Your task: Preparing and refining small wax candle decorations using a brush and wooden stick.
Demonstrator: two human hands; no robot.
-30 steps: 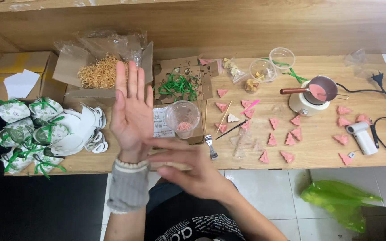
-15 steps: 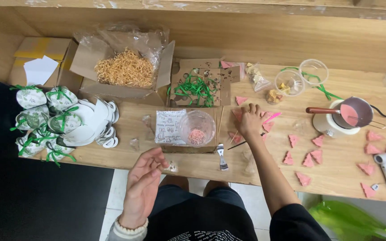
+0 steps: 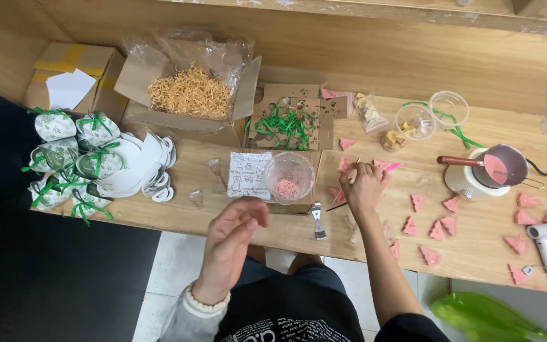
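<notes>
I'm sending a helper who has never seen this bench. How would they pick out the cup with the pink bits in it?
Start at the open cardboard box of straw-coloured shreds at the back of the wooden bench. Just in front and right of it stands a clear plastic cup, beside a printed white packet. Unlike the two clear cups farther right, it holds pink granules.

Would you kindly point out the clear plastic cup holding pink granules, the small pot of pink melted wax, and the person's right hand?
clear plastic cup holding pink granules [image 3: 289, 166], head view, on its rim.
small pot of pink melted wax [image 3: 496, 168], head view, on the pink surface.
right hand [image 3: 363, 185], head view, back of the hand.
</notes>
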